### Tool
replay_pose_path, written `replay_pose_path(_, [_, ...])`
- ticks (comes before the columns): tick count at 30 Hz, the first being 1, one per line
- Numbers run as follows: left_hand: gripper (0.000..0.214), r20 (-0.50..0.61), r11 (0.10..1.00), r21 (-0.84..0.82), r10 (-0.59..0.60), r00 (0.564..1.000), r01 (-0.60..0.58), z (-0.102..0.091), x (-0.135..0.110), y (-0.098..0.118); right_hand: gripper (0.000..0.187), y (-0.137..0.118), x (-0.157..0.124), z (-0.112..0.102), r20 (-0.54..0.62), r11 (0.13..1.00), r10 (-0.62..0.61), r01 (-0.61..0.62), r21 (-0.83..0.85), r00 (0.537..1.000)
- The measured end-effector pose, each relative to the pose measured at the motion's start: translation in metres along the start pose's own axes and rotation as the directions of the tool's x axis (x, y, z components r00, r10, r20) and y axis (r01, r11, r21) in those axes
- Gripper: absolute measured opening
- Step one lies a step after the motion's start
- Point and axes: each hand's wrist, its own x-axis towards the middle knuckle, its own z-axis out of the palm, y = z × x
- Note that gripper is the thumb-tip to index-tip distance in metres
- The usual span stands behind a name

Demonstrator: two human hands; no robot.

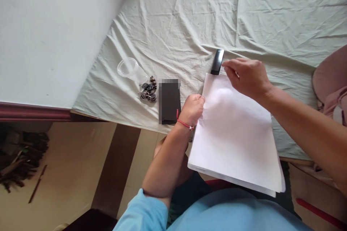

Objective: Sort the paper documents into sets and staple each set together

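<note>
A stack of white paper sheets [235,133] lies partly on the cloth-covered table and juts past its front edge toward my body. My left hand [192,110], with a red cord bracelet at the wrist, is closed on the stack's left edge. A black stapler [217,62] sits at the stack's top left corner, its near end meeting the paper's edge. My right hand [248,75] is just right of the stapler, over the top of the paper. Its fingers are curled together with nothing visible in them; whether the fingertips touch the stapler is unclear.
Left of my left hand lies a dark phone-like rectangle [170,101], partly blurred out. Beside it are a bunch of keys [149,92] and a clear plastic cup [130,68] on its side. A pink cushion-like thing [329,74] is at the right. A white wall [54,36] rises at left.
</note>
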Motion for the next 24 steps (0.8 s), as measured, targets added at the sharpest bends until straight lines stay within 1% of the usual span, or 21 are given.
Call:
replay_pose_path(2, [0.034,-0.004,1.000,0.005,-0.003,1.000,0.003,0.001,-0.001,0.000,0.051,-0.003,0.012,-0.003,-0.056,0.998,-0.003,0.006,0.060,0.998])
replay_pose_path(5, [0.029,0.004,1.000,0.004,0.000,1.000,0.000,0.001,0.000,-0.002,0.052,-0.007,0.038,-0.004,-0.020,0.992,-0.033,0.035,0.125,0.999])
replay_pose_path(8, [0.025,0.007,1.000,0.023,0.006,1.000,-0.006,0.000,0.000,-0.003,0.056,-0.010,0.065,0.003,0.093,0.989,0.012,-0.026,0.148,0.996])
replay_pose_path(10, [0.024,0.005,0.999,0.039,0.003,1.000,-0.004,0.000,0.000,-0.004,0.060,-0.013,0.080,0.011,0.194,0.987,0.054,-0.082,0.135,0.980])
replay_pose_path(12, [0.025,-0.005,0.999,0.054,0.004,1.000,-0.004,0.000,0.000,-0.003,0.063,-0.017,0.087,0.020,0.292,0.984,0.093,-0.132,0.118,0.952])
replay_pose_path(14, [0.028,-0.011,0.998,0.064,0.008,1.000,-0.007,0.001,0.000,-0.003,0.064,-0.019,0.088,0.028,0.346,0.983,0.110,-0.153,0.099,0.932])
replay_pose_path(16, [0.030,-0.008,0.998,0.068,0.013,1.000,-0.013,0.002,0.000,-0.004,0.062,-0.020,0.084,0.035,0.341,0.987,0.099,-0.136,0.088,0.935])
replay_pose_path(21, [0.031,-0.014,0.995,0.095,0.035,0.999,-0.033,0.003,0.001,-0.005,0.055,-0.020,0.070,0.043,0.209,0.992,0.052,-0.074,0.101,0.976])
replay_pose_path(24, [0.032,-0.013,0.990,0.122,0.067,0.998,-0.065,0.003,0.000,-0.005,0.050,-0.020,0.066,0.044,0.170,0.994,0.028,-0.046,0.099,0.985])
